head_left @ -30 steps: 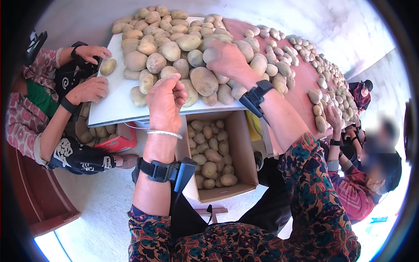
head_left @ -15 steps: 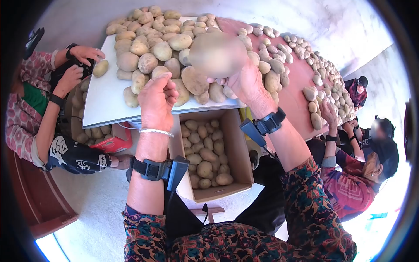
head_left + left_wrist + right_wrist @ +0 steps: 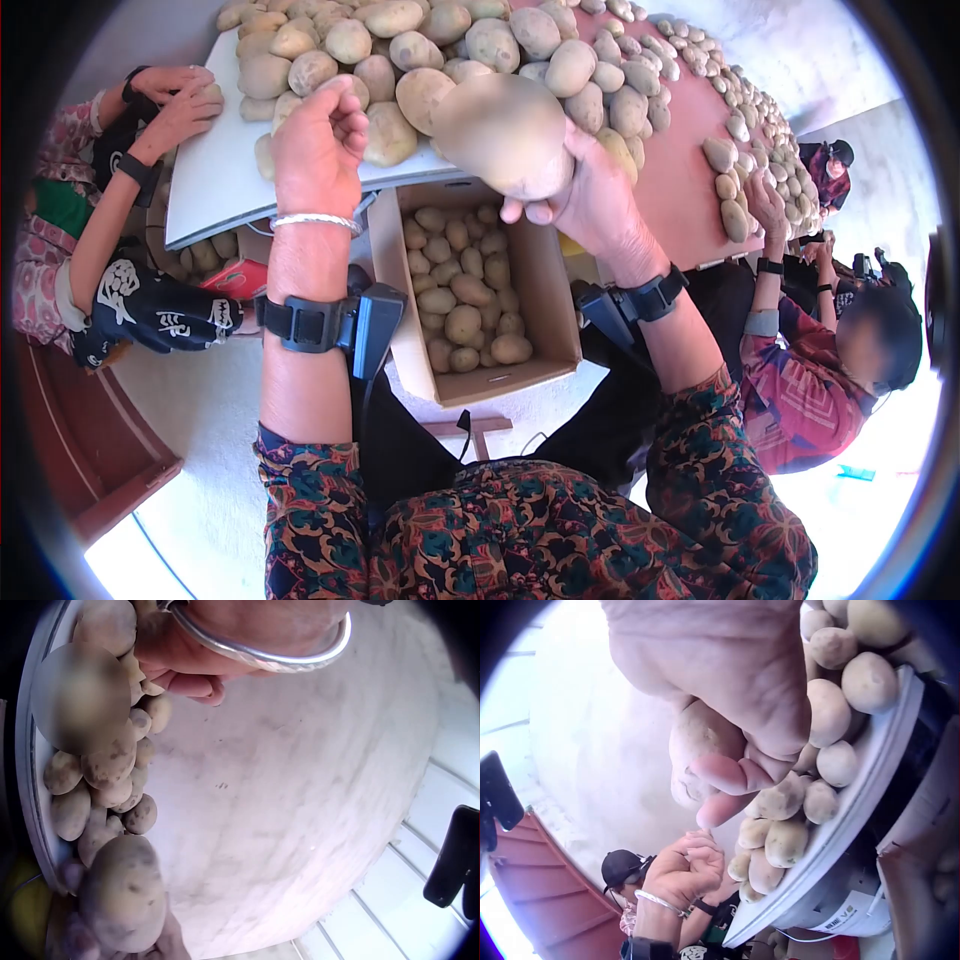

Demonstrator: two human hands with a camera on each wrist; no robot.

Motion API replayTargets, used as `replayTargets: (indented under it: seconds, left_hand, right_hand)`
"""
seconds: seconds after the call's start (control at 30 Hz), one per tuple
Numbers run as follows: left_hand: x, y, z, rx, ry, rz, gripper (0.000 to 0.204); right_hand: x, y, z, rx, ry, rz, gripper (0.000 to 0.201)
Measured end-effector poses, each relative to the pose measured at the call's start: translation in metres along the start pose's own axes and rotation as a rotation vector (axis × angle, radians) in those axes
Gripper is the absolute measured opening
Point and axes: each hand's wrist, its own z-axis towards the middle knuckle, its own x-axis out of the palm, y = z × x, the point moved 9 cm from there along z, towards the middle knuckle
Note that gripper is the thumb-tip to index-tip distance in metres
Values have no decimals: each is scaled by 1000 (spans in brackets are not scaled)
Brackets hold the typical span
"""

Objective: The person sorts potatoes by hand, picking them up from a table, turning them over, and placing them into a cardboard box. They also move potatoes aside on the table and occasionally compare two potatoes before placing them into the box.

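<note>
My right hand grips a large potato from its right side, above the table's front edge. In the right wrist view, its fingers curl around the potato. My left hand, with a silver bracelet at the wrist, hovers by the front of the pile, fingers loosely curled and holding nothing. Behind both hands a heap of potatoes covers much of the white board. Below them stands a cardboard box with many potatoes inside.
Smaller potatoes spread over the reddish tabletop to the right. A person at the left has both hands at the board's edge, near a red box. Another person sits at the right. A reddish-brown wooden piece stands lower left.
My right hand has picked the large potato out of the pile and drawn it toward me. My left hand keeps its loose curl. The person at the left has brought both hands together around a potato.
</note>
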Motion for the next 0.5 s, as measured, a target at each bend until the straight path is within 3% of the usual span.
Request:
replayTargets:
  seconds: [0.17,0.27,0.43,0.5]
  left_hand:
    - [-1,-2,1,11,-3,20,17]
    - [0,-3,3,13,0,19,18]
    - [1,0,11,7,31,19,10]
    - [1,0,13,7,15,23,10]
  right_hand:
    - [-38,-62,-24,192,-145,-131,53]
    - [-89,-117,-32,427,-343,-288,53]
    - [-123,-160,-23,454,-509,-95,51]
    - [-127,-164,-16,379,-564,18,50]
